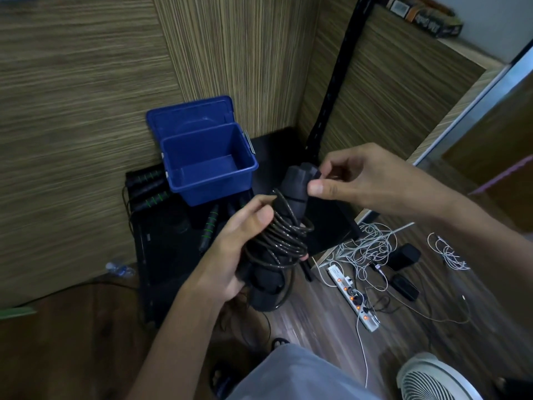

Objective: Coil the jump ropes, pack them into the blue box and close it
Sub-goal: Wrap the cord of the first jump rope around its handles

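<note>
My left hand [239,243] grips a black jump rope [288,235] by its two thick handles, with the cord wound in several loops around them. My right hand [357,180] pinches the top end of the handles between thumb and fingers. The blue box [213,180] stands open and empty on a low black table [161,255], its lid [187,116] leaning back against the wall. More jump ropes with black and green-ringed handles [147,186] lie left of the box. Another such handle [210,226] lies in front of it.
Wood-grain walls close in behind and to the left. On the wooden floor at right lie a white power strip [354,298], tangled white cables [366,246] and black adapters [403,255]. A white fan [432,379] sits at bottom right. A black metal rack post [331,90] rises behind my hands.
</note>
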